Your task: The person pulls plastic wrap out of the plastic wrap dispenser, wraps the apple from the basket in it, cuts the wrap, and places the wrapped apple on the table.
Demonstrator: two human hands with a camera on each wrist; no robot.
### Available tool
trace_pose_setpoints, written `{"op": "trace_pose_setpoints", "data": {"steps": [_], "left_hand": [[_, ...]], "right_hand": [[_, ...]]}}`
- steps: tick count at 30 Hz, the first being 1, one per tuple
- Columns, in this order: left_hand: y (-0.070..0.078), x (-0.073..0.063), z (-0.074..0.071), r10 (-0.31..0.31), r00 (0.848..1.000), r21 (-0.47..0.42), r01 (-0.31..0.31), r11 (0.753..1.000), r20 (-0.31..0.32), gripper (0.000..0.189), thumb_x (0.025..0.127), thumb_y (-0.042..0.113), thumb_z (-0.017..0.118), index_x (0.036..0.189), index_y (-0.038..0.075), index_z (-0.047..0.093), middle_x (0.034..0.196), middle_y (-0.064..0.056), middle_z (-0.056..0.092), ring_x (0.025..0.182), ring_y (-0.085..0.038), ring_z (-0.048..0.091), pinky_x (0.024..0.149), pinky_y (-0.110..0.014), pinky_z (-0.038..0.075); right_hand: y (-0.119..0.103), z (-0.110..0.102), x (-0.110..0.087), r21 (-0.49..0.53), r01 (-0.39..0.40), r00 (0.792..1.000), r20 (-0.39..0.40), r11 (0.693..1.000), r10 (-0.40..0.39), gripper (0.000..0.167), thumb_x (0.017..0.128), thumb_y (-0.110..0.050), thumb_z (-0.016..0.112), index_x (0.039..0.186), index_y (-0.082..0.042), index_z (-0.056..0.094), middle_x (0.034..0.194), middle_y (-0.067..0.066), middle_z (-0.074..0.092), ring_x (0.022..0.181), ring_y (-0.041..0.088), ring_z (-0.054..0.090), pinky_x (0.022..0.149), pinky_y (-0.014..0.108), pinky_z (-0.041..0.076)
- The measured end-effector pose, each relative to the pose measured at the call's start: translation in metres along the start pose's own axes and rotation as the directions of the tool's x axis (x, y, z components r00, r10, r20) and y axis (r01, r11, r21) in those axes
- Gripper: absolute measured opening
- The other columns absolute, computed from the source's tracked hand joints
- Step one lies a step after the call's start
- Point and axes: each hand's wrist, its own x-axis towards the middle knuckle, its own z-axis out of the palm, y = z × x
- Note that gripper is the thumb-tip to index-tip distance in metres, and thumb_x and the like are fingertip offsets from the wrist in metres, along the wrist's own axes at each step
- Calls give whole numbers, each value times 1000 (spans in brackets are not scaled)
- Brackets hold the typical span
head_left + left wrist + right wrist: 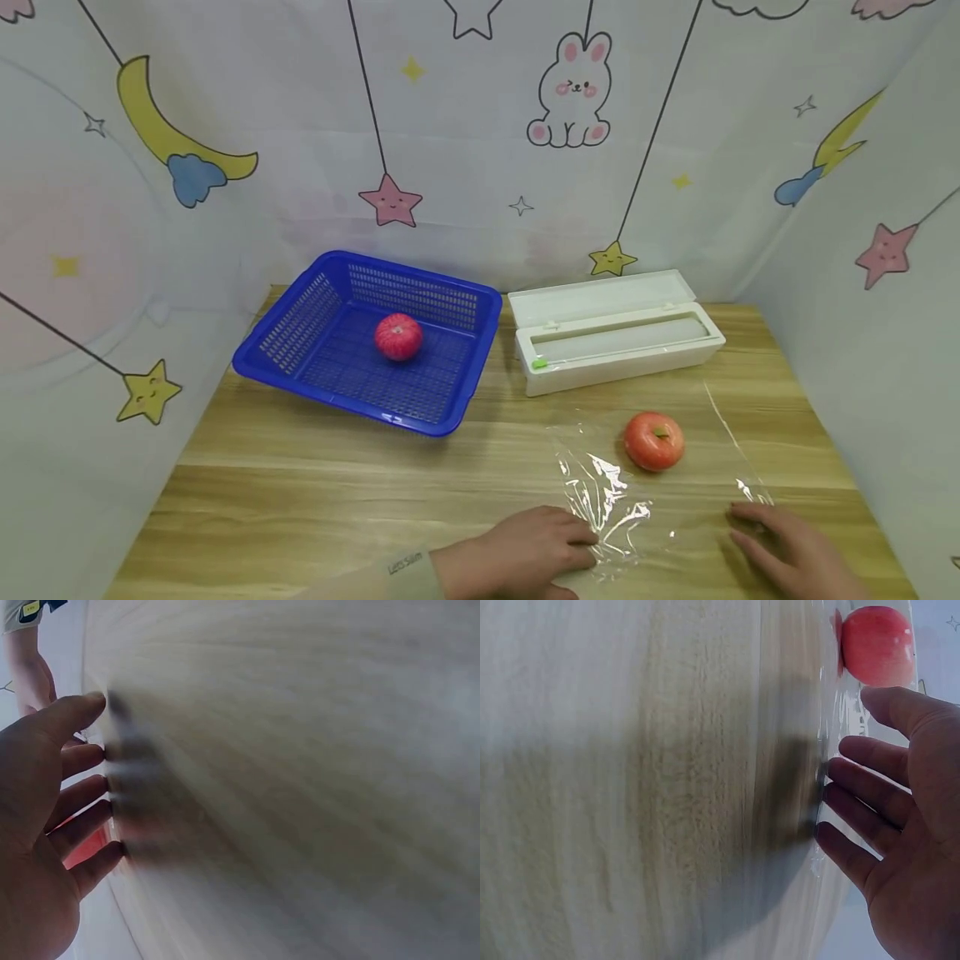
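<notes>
A sheet of clear cling film (pixel 603 492) lies on the table, creased and shiny at its left side. A red apple (pixel 654 442) with a small green leaf sits on the film. My left hand (pixel 528 550) rests at the film's creased left edge, fingertips down at the table. At the film's right edge is my right hand (pixel 795 546). In the right wrist view its fingers (pixel 866 784) are spread and fairly straight, tips at the film, with the apple (pixel 877 646) just beyond the thumb. The left fingers (pixel 81 796) also look extended, touching the tabletop.
A white cling film dispenser (pixel 622 367) stands behind the apple with its lid raised and a roll inside. To the left sits a blue plastic basket (pixel 352 404) holding another red apple (pixel 398 337). Patterned cloth (pixel 465 150) surrounds the wooden table (pixel 315 475) at the back and sides.
</notes>
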Motion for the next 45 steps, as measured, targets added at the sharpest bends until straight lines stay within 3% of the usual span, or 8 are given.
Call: {"op": "trace_pose_setpoints", "data": {"steps": [9, 14, 19, 28, 34, 38, 41, 45], "left_hand": [[-2, -3, 5, 26, 997, 39, -24, 999, -73, 23, 97, 48, 74, 113, 32, 75, 135, 13, 67, 127, -5, 60, 112, -21, 44], [0, 0, 7, 10, 995, 89, -1, 996, -98, 21, 97, 49, 73, 110, 33, 73, 127, 17, 68, 120, -3, 61, 108, -22, 45], [2, 6, 10, -4, 991, 161, 26, 987, -135, 26, 94, 58, 71, 107, 35, 72, 116, 22, 69, 112, -2, 61, 106, -26, 45], [6, 15, 13, -12, 986, 241, 53, 969, -167, 26, 94, 65, 66, 97, 40, 72, 100, 19, 64, 100, -5, 59, 101, -28, 45], [5, 18, 15, -4, 980, 228, 50, 972, -198, 16, 100, 51, 67, 93, 39, 75, 99, 19, 65, 100, -4, 60, 100, -26, 46], [4, 20, 16, 26, 984, 244, 18, 970, -178, 17, 103, 40, 64, 90, 39, 74, 101, 21, 65, 100, -3, 58, 97, -24, 46], [3, 22, 17, 51, 985, 268, -5, 964, -164, 19, 103, 35, 62, 88, 39, 71, 101, 21, 64, 99, -3, 56, 94, -24, 45], [3, 24, 16, 64, 982, 293, -10, 956, -177, 18, 103, 35, 61, 88, 38, 69, 97, 20, 63, 97, -4, 57, 93, -24, 45]], "right_hand": [[5, 4, -10, -70, 51, 999, -4, 996, -52, 53, 63, -14, 100, 111, -8, 79, 122, -6, 75, 119, -13, 54, 104, -2, 22], [10, 5, -16, -40, 91, 995, -34, 995, -92, 59, 58, -14, 102, 111, -6, 78, 130, -15, 69, 130, -23, 38, 106, -1, 23], [18, 6, -21, -9, 153, 987, -48, 988, -153, 64, 54, -14, 103, 111, -3, 77, 139, -22, 60, 135, -22, 38, 109, 1, 25], [24, -1, -35, -45, 47, 998, -41, 998, -49, 78, 51, -18, 104, 121, -5, 71, 126, -20, 66, 130, -29, 28, 105, -2, 22], [24, -3, -38, -23, 86, 995, -46, 996, -87, 67, 48, -15, 103, 108, -10, 74, 145, -33, 48, 134, -25, 31, 107, -2, 21], [28, -1, -38, -1, 165, 983, -82, 986, -164, 51, 70, -34, 100, 106, -7, 75, 151, -31, 47, 137, -21, 35, 109, 0, 23], [30, 1, -37, 8, 196, 974, -121, 981, -193, 55, 91, -58, 80, 103, -5, 76, 150, -29, 49, 137, -20, 37, 109, 1, 24], [29, 2, -36, -3, 211, 966, -154, 978, -209, 65, 100, -68, 59, 98, -5, 76, 148, -29, 51, 136, -20, 38, 110, 2, 25]]}}
